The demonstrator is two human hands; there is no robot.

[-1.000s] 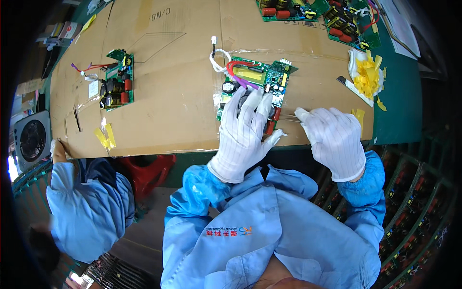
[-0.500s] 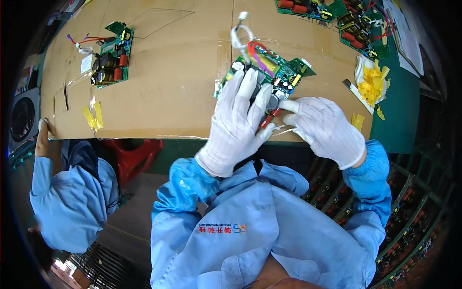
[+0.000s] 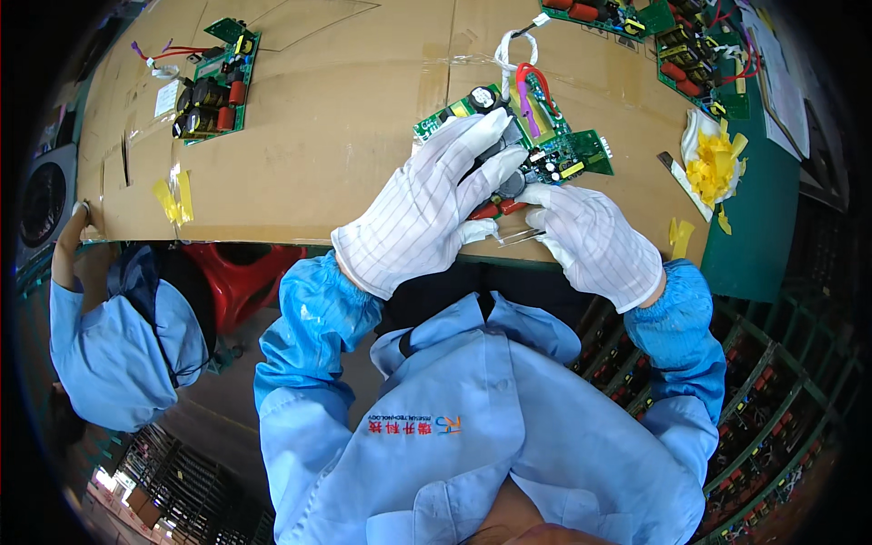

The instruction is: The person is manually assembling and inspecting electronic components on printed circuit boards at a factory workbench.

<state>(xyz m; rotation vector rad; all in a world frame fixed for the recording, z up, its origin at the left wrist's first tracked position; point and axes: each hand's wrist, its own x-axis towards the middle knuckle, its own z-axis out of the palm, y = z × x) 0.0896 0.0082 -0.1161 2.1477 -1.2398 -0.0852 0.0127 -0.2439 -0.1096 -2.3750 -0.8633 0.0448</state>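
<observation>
A green circuit board (image 3: 572, 136) lies on the cardboard near the front edge, turned at a slant. It carries black coils, red capacitors, a red wire loop, a purple-sleeved wire and a white cable (image 3: 505, 56) ending in a plug. My left hand (image 3: 431, 195), in a white striped glove, is closed over the board's left part, fingers across its tall components. At its near right corner, my gloved right hand (image 3: 595, 238) is closed, fingertips beside the red capacitors (image 3: 495, 210). From its fingers a thin, pale, two-pronged piece (image 3: 520, 238) points toward my left thumb; its kind is unclear.
Another circuit board (image 3: 218, 86) lies at the left, and more boards (image 3: 695, 54) at the far right. Yellow tape scraps (image 3: 713, 163) are piled on the right, with tape strips (image 3: 173, 198) at the left. A co-worker (image 3: 127, 336) is at the left beside a red stool (image 3: 241, 282).
The board has shifted a little right in view and turned, its cable plug swinging right. My left hand has tilted over with its fingers pointing more rightward. The right hand stays beside the red capacitors.
</observation>
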